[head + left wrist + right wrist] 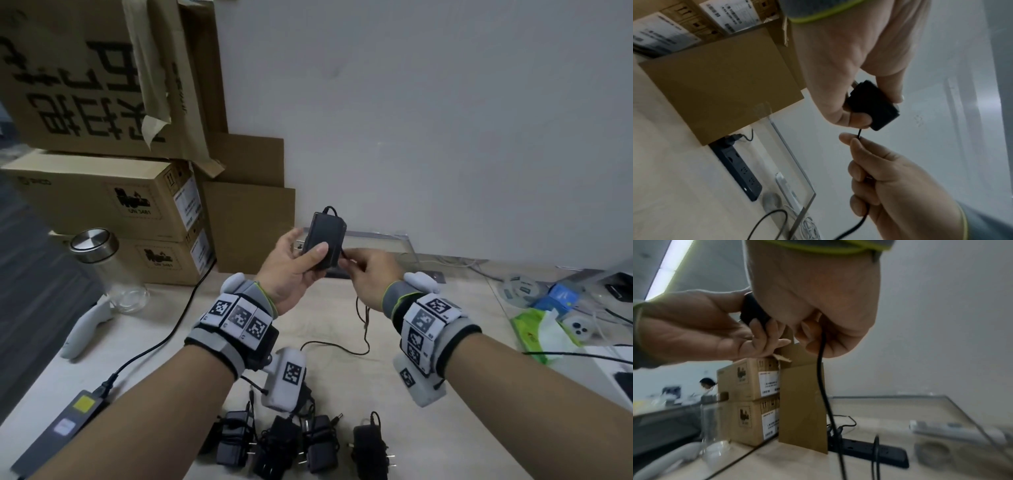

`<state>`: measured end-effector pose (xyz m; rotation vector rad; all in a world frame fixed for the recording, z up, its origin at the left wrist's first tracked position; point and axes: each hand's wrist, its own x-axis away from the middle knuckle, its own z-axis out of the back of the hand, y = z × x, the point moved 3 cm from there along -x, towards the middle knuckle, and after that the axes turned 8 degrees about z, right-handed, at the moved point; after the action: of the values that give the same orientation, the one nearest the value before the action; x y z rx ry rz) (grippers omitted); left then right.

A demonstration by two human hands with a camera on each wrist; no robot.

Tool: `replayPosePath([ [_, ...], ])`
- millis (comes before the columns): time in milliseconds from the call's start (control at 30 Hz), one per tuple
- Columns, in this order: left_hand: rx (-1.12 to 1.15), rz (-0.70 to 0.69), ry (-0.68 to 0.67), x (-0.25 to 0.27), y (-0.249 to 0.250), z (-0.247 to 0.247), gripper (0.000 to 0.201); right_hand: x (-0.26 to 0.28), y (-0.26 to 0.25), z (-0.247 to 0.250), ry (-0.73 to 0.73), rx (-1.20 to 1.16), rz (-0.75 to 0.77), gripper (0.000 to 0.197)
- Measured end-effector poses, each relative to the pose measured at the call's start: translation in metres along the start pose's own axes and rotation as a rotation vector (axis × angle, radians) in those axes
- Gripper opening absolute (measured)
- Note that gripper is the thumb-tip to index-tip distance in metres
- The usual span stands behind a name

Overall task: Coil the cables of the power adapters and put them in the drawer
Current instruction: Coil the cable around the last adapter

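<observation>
My left hand [295,262] grips a black power adapter [323,240] held up above the desk, thumb across its face. In the left wrist view the adapter [873,105] sits between thumb and fingers. My right hand [368,274] pinches the adapter's thin black cable [363,322] just beside the adapter body; the cable [823,378] hangs from the fist down to the desk and trails loose there. Several other black adapters [298,445] with bundled cables lie at the near desk edge. No drawer is in view.
Stacked cardboard boxes [113,198] stand at the back left, with a glass jar [106,270] and a white controller [85,329] in front. A black power strip [867,451] lies by the wall. A laptop power brick [65,428] lies near left; clutter [548,308] fills the right.
</observation>
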<state>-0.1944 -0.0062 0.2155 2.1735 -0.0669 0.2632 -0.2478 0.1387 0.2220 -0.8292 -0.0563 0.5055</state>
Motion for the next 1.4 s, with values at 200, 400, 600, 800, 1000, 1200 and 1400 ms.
replayPosePath([
  [200,0.045,0.023,0.075,-0.001,-0.007,-0.001,0.009,0.003,-0.003,-0.003,-0.240,0.228,0.052,0.020],
  [400,0.017,0.037,0.019,-0.005,-0.007,-0.011,0.013,0.007,-0.001,-0.002,-0.300,0.272,0.061,0.014],
  [600,-0.151,-0.009,0.048,-0.007,-0.009,-0.019,0.019,0.010,-0.006,0.011,-0.372,0.352,0.081,0.022],
  [800,-0.960,-0.273,0.226,-0.016,-0.002,-0.010,0.032,0.005,-0.011,0.023,-0.416,0.497,0.084,0.029],
  [1000,-1.409,-0.161,0.097,-0.025,-0.005,-0.021,0.029,-0.009,-0.034,0.052,-0.292,0.504,0.247,0.019],
  [1200,-1.541,-0.009,-0.083,-0.011,-0.023,-0.024,0.039,-0.029,-0.018,0.080,-0.116,0.095,0.260,0.014],
  [1400,-1.201,-0.102,-0.163,-0.005,-0.031,-0.030,0.037,-0.033,0.023,0.071,-0.060,-0.069,0.115,0.017],
])
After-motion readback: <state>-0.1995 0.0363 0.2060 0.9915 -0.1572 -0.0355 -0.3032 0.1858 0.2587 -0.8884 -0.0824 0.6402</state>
